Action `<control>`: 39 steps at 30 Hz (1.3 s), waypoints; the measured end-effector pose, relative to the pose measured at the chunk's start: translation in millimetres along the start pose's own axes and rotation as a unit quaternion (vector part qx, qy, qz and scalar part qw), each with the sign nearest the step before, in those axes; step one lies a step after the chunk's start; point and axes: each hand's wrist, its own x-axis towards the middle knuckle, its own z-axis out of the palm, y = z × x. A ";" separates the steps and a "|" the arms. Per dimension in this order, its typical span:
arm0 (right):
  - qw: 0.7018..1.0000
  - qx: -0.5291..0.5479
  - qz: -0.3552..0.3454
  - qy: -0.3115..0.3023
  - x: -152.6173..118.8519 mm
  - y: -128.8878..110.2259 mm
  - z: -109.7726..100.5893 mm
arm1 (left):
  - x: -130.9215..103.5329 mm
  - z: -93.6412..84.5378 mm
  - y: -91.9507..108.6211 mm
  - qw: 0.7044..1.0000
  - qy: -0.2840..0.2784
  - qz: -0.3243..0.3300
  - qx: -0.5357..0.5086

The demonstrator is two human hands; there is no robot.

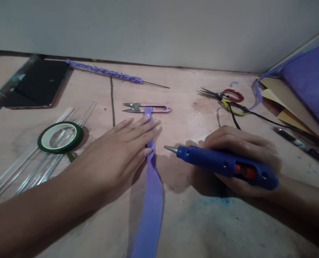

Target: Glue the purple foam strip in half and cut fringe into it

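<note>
My left hand lies flat on the table with its fingers stretched out, pressing across a strip of purple paper or fabric. The strip runs toward me from under the fingertips, and its far end overlaps a pair of pink thread snips. In my right hand is a blue hot glue gun, with the fingers wrapped round it. Its metal nozzle points left, a short way from the strip and not touching it. The gun's trigger is hidden.
Green tape lies on several clear glue sticks at left. A phone, a fuzzy purple-wrapped wire and a thin green stem are behind. At right are scissors, a black cord, a pen and purple material.
</note>
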 end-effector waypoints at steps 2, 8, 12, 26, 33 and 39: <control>1.000 -0.004 0.000 -0.025 -4.1 3.0 0.5 | -0.5 -0.3 -0.4 1.000 0.002 0.000 -0.002; 0.999 -0.024 -0.012 -0.022 -0.6 0.9 11.1 | -2.0 0.3 -0.4 1.000 0.008 0.000 -0.003; 0.997 -0.045 -0.021 -0.055 10.1 -2.7 11.6 | -1.0 2.3 0.1 1.000 0.016 0.003 0.004; 0.999 -0.023 0.003 -0.037 12.9 0.5 11.1 | 0.0 -1.3 0.8 1.000 0.012 -0.002 0.002; 1.000 -0.002 0.011 -0.022 10.2 3.3 17.3 | 1.7 -1.1 -0.8 1.000 0.009 0.003 0.006; 0.999 -0.002 0.010 -0.034 11.9 2.7 14.7 | 1.7 -0.3 -0.9 1.000 0.008 0.003 0.008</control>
